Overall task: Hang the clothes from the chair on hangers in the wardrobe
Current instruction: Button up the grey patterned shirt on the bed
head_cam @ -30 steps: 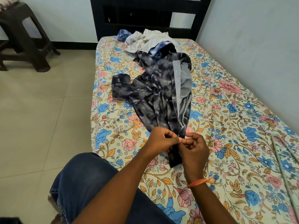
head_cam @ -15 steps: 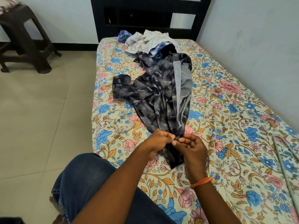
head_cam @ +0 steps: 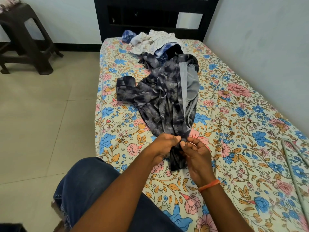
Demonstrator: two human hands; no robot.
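A dark patterned shirt (head_cam: 163, 99) with a grey inner side lies stretched along the floral bed (head_cam: 234, 131). Its near end is bunched between my hands. My left hand (head_cam: 164, 145) grips the cloth from the left, fingers curled round it. My right hand (head_cam: 194, 152) pinches the same end from the right, an orange band on its wrist. A grey metal hanger (head_cam: 291, 158) lies on the bed at the right edge. More clothes (head_cam: 153, 41), white and blue checked, are heaped near the headboard.
A dark plastic chair (head_cam: 26, 42) stands on the tiled floor at the far left. The black headboard (head_cam: 150, 15) and a pale wall (head_cam: 267, 39) bound the bed. My knee in blue jeans (head_cam: 87, 186) is at the bed's near edge.
Both hands stay at the shirt's near end and have shifted their fingers slightly on the cloth. The view has tilted a little; the shirt lies as before.
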